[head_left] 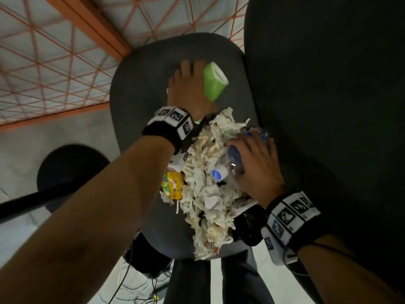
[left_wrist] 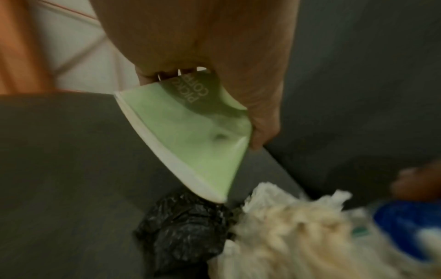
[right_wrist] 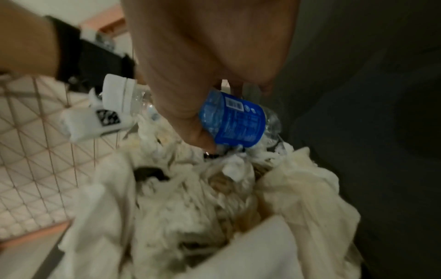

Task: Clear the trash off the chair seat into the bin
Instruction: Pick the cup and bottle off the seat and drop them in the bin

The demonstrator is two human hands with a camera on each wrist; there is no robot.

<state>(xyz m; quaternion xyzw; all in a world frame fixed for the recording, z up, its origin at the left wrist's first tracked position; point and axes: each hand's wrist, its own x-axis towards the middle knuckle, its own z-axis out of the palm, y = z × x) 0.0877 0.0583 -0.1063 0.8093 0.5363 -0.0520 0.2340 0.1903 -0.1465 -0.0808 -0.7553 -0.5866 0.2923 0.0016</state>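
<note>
On the grey chair seat point(head_left: 140, 88) lies a heap of crumpled white tissue point(head_left: 210, 194), with a yellow wrapper point(head_left: 173, 185) at its left edge. At the far end of the seat my left hand point(head_left: 192, 80) grips a squashed green paper cup point(head_left: 213, 84); in the left wrist view my fingers and thumb curl round this cup point(left_wrist: 190, 136). My right hand point(head_left: 256, 159) holds a clear plastic bottle point(head_left: 235, 159) with a blue label on top of the heap. The right wrist view shows my thumb pressed on the bottle point(right_wrist: 238, 120) and my fingers behind it.
The dark chair backrest point(head_left: 328, 106) rises on the right, close to my right hand. A knotted black plastic bag point(left_wrist: 186, 226) lies beside the tissue. A dark round object point(head_left: 70, 167) stands on the floor left of the chair, with a black bar point(head_left: 32, 200) across it.
</note>
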